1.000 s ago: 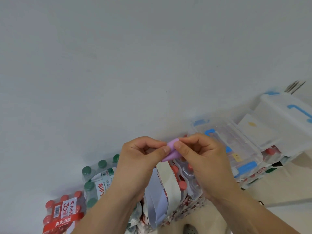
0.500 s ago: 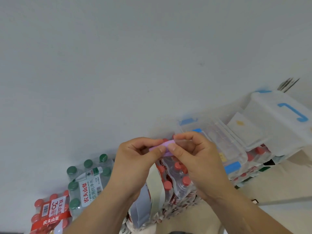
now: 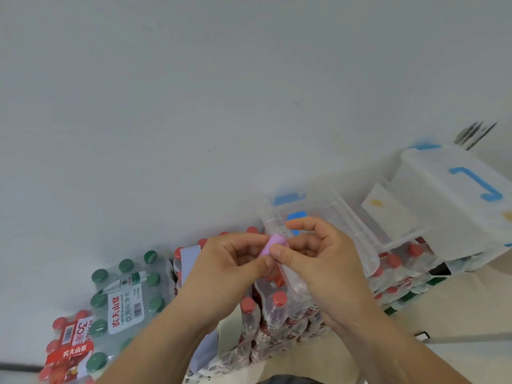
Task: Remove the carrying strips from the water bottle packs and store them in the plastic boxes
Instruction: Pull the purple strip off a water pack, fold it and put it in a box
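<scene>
Both hands meet over a red-capped water bottle pack (image 3: 274, 309). My left hand (image 3: 227, 270) and my right hand (image 3: 313, 261) pinch a small pale purple strip (image 3: 273, 243) between thumbs and fingertips, folded or rolled up. A pale grey-white carrying strip (image 3: 191, 256) runs over the pack just left of my left hand. Behind my right hand stands a clear plastic box (image 3: 332, 214) with blue latches, its lid on. A larger white plastic box (image 3: 443, 195) with a blue handle sits to its right, both resting on stacked bottle packs.
A green-capped bottle pack (image 3: 127, 303) stands at the left, and a red-labelled pack (image 3: 69, 347) at the far left. More red- and green-capped packs (image 3: 401, 273) lie under the boxes. A plain white wall (image 3: 221, 92) fills the upper view; pale floor (image 3: 457, 306) shows at right.
The view has tilted down a little, so packs and boxes sit lower left in frame. My fingers have worked the purple strip into a tighter, shorter shape between both hands.
</scene>
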